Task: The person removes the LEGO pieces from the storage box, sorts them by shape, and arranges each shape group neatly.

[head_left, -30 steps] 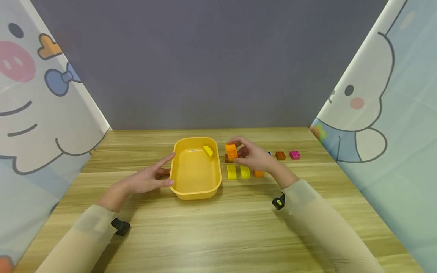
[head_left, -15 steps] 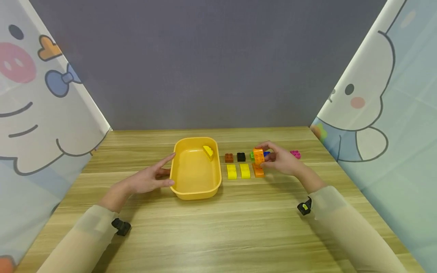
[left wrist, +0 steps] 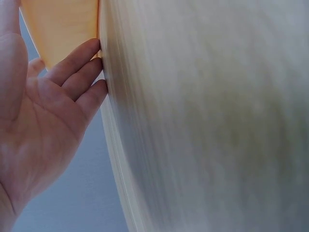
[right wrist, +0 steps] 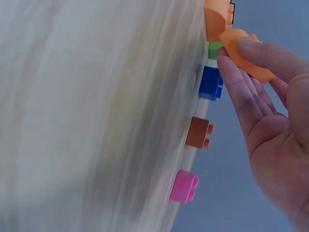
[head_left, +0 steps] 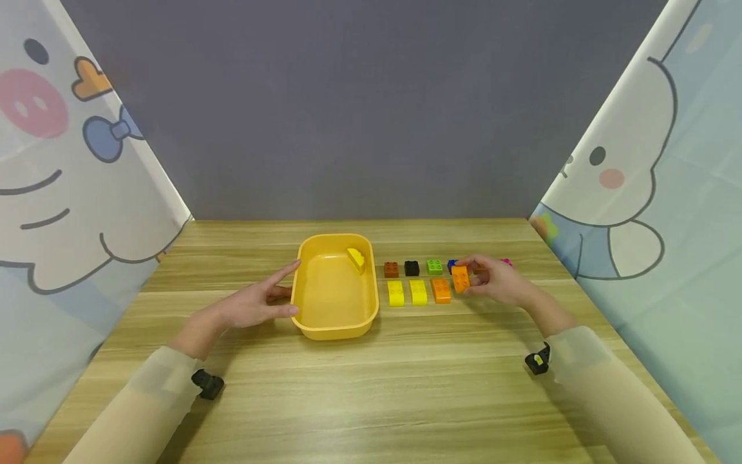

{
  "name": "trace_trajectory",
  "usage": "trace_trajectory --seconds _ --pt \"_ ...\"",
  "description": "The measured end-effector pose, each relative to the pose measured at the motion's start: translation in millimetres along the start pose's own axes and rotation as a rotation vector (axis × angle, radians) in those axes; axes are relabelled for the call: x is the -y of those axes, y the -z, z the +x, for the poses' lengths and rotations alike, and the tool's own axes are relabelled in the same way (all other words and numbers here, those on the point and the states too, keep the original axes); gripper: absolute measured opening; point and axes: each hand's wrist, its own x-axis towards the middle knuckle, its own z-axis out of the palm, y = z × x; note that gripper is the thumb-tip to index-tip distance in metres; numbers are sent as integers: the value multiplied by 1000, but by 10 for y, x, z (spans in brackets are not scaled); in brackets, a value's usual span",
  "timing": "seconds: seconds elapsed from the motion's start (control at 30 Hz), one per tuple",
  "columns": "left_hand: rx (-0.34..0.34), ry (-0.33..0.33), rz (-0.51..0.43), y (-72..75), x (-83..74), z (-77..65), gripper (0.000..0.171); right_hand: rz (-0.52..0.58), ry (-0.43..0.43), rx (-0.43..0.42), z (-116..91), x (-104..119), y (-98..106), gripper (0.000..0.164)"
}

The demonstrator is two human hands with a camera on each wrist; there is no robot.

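My right hand pinches an orange toy building brick between thumb and fingers, at the right end of the front row of bricks. In the right wrist view this orange brick shows a curved side and is raised off the table. Left of it lies a second orange brick, then two yellow bricks. My left hand has its fingers spread against the left side of a yellow bin. Inside that bin, near its far right corner, is a yellow piece.
Behind the front row stand a brown brick, a black brick, a green brick and a blue brick. Farther right are another brown brick and a pink brick. A grey panel rises behind the wooden table.
My right hand has carried the orange brick rightward from beside the bin, past the other orange brick, and lowered it toward the table. The left hand stays at the bin.
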Motion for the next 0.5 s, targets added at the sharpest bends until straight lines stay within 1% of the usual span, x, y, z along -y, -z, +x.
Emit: trace_trajectory --seconds 0.23,0.5 --pt "0 2 3 2 -23 -1 104 -11 -70 89 -64 -75 10 61" --pt "-2 2 6 -4 -24 -5 104 -93 -86 112 -70 -185 23 57"
